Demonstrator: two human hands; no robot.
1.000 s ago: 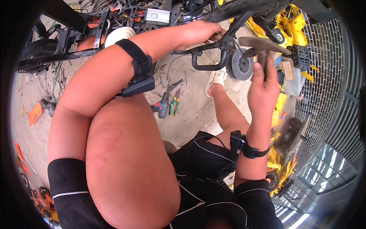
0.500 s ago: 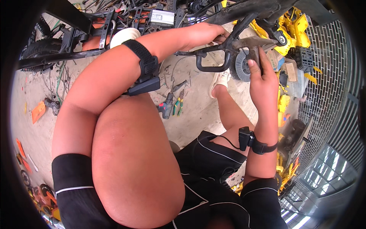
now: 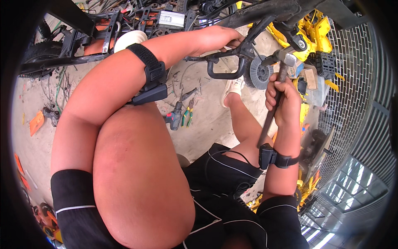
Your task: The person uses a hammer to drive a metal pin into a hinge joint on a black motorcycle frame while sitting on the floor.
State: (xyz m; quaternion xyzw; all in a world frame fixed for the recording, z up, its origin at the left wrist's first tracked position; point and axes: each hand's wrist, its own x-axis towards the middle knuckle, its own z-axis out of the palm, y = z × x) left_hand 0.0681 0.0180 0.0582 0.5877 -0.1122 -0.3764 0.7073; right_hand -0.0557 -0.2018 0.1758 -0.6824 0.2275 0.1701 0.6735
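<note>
My right hand (image 3: pixel 286 99) is closed around the handle of a hammer (image 3: pixel 280 76). The hammer's metal head points up and away from me, close to the right side of a black metal frame (image 3: pixel 271 27). Its handle runs down past my palm toward my wrist. My left arm reaches across above my raised knee, and my left hand (image 3: pixel 228 38) has its fingers curled against the frame near a black U-shaped bar (image 3: pixel 226 75). Those fingertips are partly hidden, so their exact hold is hard to make out.
A grey ribbed wheel (image 3: pixel 261 72) is behind the bracket. On the floor lie a power drill (image 3: pixel 175 116) and green-handled pliers (image 3: pixel 188 114). Yellow parts (image 3: pixel 319 37) pile up at the right by a brick-patterned wall (image 3: pixel 352 62). A vehicle chassis (image 3: pixel 116 33) spans the far left.
The hammer has swung away from the bracket to the right, and its handle now shows below my right hand. My left hand stays at the frame. The whole view has shifted slightly.
</note>
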